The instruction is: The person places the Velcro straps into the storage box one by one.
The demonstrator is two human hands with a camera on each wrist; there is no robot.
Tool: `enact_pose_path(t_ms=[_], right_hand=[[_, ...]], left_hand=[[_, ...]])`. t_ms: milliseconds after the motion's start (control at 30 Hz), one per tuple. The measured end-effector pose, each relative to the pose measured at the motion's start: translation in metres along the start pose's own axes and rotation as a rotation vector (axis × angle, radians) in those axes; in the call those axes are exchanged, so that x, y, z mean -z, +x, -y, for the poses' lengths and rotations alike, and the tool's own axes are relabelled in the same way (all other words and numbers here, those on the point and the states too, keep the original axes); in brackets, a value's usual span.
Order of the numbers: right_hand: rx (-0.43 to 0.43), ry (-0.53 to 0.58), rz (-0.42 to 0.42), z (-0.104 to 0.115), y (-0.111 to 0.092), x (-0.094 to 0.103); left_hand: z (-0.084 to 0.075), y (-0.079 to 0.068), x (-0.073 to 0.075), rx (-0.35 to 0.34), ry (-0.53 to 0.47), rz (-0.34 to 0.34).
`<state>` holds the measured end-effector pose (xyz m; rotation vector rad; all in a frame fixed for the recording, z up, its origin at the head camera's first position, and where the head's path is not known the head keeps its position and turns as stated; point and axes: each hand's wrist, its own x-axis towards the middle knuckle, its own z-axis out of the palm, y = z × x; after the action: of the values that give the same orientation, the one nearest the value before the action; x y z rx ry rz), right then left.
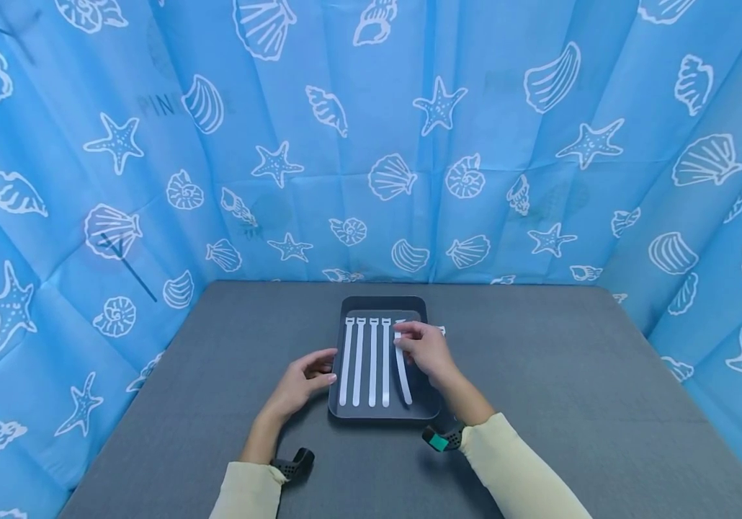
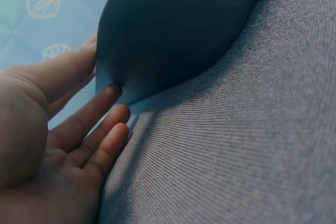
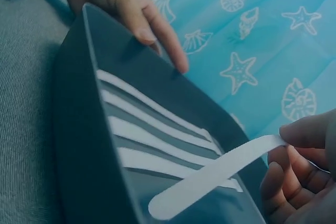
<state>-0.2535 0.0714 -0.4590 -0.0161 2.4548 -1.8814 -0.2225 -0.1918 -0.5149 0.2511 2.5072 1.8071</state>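
A dark grey tray (image 1: 384, 417) lies on the table with several white cable ties (image 1: 373, 364) side by side in it, their slotted heads at the far end. My right hand (image 1: 428, 353) pinches another white strap, a cable tie (image 3: 210, 177), between thumb and fingers near its head. That tie hangs over the tray's right part, its rounded tail toward the near side. At the tray's left wall, my left hand (image 1: 302, 382) holds the rim, thumb over the edge and fingertips (image 2: 113, 95) against the outer side.
A small white slotted end (image 1: 442, 330) shows just right of my right hand, mostly hidden. The grey table (image 1: 248, 324) extends around the tray. Behind it hangs a blue curtain (image 1: 358, 130) with white shell and starfish prints. Each wrist wears a dark strap (image 1: 293, 465).
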Motion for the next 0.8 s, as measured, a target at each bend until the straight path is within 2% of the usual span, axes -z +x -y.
enact_pose_path(t_ms=[300,633,800], right_hand=[[0.022,-0.083,-0.002,-0.006,0.006,-0.014],[0.078,-0.336,-0.019,-0.008,0.009,-0.018],[0.105,-0.428,-0.034,-0.005,0.007,-0.018]], left_hand=[[0.003,0.001,0.002,-0.003,-0.013,0.015],[0.004,0.001,0.002,-0.032,-0.006,0.017],[0.005,0.001,0.002,-0.029,-0.002,0.015]])
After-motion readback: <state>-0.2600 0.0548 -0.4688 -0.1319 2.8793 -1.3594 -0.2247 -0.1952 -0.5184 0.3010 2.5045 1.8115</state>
